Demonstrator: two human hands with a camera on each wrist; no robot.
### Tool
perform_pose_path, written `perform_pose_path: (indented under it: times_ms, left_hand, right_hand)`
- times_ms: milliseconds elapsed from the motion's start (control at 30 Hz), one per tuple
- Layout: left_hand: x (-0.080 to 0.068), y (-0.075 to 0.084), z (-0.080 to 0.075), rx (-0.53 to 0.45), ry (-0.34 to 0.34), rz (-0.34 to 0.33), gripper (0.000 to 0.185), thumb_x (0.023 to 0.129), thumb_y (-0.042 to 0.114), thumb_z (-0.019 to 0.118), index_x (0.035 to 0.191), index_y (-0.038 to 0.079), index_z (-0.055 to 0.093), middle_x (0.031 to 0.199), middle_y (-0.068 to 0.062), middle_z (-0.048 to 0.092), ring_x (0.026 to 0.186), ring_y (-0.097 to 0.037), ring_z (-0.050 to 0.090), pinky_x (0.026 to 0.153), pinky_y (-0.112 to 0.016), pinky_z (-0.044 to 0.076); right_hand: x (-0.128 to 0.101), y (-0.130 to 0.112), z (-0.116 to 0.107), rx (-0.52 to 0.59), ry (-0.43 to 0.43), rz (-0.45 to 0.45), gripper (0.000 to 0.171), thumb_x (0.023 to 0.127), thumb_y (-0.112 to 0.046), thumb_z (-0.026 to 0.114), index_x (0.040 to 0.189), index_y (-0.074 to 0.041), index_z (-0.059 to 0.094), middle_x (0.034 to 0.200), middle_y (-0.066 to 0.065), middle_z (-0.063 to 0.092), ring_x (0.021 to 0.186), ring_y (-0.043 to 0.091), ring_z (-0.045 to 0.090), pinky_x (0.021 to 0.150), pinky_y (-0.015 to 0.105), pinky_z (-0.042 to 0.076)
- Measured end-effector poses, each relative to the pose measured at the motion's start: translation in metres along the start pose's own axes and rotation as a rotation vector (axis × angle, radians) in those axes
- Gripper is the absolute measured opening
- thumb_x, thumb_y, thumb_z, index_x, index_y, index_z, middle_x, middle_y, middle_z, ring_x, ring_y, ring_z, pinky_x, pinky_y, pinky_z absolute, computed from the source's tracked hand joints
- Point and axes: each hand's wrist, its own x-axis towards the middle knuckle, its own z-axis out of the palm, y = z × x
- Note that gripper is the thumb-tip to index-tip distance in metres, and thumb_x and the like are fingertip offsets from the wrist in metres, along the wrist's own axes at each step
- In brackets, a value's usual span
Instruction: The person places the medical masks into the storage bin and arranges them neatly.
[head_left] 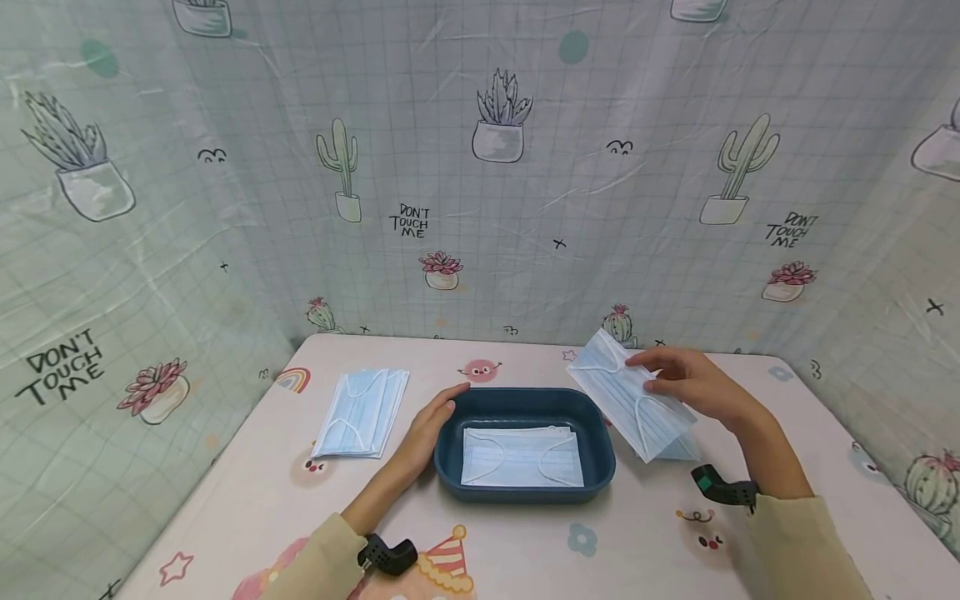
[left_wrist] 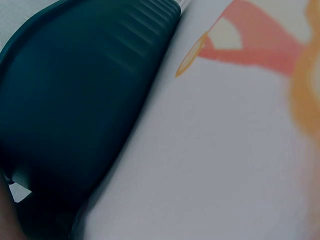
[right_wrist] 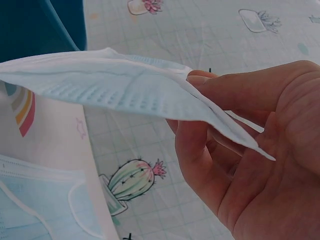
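Note:
My left hand rests along the left wall of a dark blue plastic tub, fingers reaching toward its back left corner. A pale blue pleated face mask with white ear loops lies flat inside. Just right of the tub, my right hand pinches a light blue face mask between thumb and fingers, and it hangs tilted. In the right wrist view, this held mask appears nearly edge-on. Below it, partly hidden, more mask material lies on the table. The left wrist view shows mostly the tub's outer wall.
On the left of the table lies a slightly fanned pile of face masks. A patterned curtain hangs behind the table and along both sides. A dark wrist device sits on each forearm.

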Motion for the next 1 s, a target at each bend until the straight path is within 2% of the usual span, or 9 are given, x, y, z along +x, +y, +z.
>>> perform_pose_path:
  times_ms: [733, 1000]
  left_hand:
    - [0.0007, -0.0029, -0.0009, -0.001, -0.004, -0.004, 0.044, 0.113, 0.03, 0.034, 0.153, 0.023, 0.05, 0.162, -0.002, 0.046, 0.157, -0.028, 0.033, 0.131, -0.056, 0.016]
    - [0.0035, -0.0056, -0.0013, -0.002, -0.005, 0.018, 0.044, 0.113, 0.029, 0.033, 0.153, 0.021, 0.05, 0.162, -0.002, 0.046, 0.157, -0.027, 0.033, 0.13, -0.056, 0.017]
  right_hand:
    - [0.0033, 0.0024, 0.0045, 0.004, -0.021, -0.024, 0.037, 0.099, -0.009, 0.065, 0.136, -0.007, 0.066, 0.141, 0.024, 0.059, 0.109, 0.03, 0.065, 0.086, 0.024, 0.054]
    - [0.004, 0.0023, 0.0071, -0.004, -0.019, -0.021, 0.037, 0.098, -0.008, 0.065, 0.135, -0.009, 0.066, 0.142, 0.023, 0.059, 0.107, 0.029, 0.064, 0.086, 0.023, 0.054]
